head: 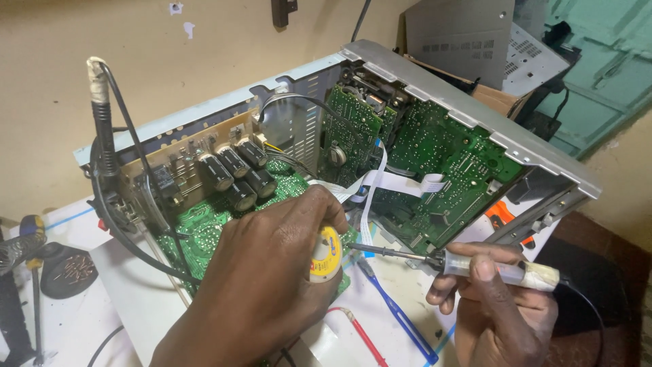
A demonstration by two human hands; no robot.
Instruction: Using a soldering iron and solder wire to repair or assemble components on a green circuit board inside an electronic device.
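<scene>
On the white workbench, an opened grey metal electronics chassis stands tilted, exposing green printed circuit boards and a cluster of black cylindrical capacitors. Left hand: fingers curled, gripping a small yellow-and-white round tin just before the lower board edge. Right hand: fingers pinched around a clear-handled soldering iron, its dark tip pointing toward the tin, near it; contact cannot be confirmed. White flat ribbon cables lie across the boards. Red and blue probe leads rest below.
</scene>
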